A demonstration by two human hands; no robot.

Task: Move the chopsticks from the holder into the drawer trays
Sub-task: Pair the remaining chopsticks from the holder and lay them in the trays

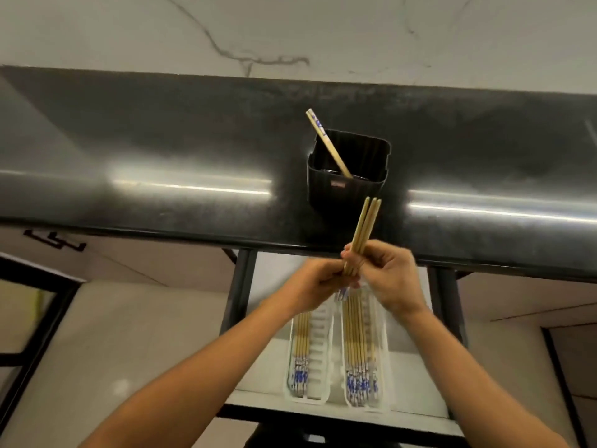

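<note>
Dark countertop bears black holder; open drawer below holds two white trays.

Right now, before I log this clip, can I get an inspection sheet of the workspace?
Surface: dark glossy countertop, with light reflections on it.
Job's things: black holder stands on the countertop with two leaning chopsticks inside; open drawer below holds the left tray and right tray, both partly filled.
Clutter: nothing seen.
Hands: left hand and right hand both grip the held chopsticks above the drawer.
Cables: nothing seen.
Surroundings: veined marble wall behind the countertop.
</note>
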